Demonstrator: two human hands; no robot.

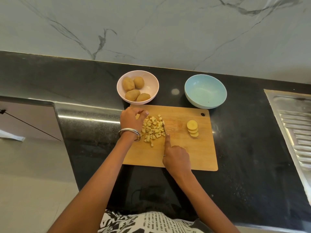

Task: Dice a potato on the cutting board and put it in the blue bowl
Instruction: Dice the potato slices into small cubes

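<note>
Loads of potato cubes (152, 130) piled on the cutting board's (193, 153) left side, bare board between them and the slices (192, 128). Left hand (131, 121) cups the pile, right hand (176, 158) grips a knife (164, 127). Blue bowl (205, 91) just past the far edge. Shirt print unreadable.

We see a cutting board (193, 148) on the near desk (244, 148). On it, diced potato (153, 129) lies left, potato slices (192, 128) right. Beyond it, a bowl of whole potatoes (151, 78) sits far left, an empty bowl (205, 91) far right.
</note>
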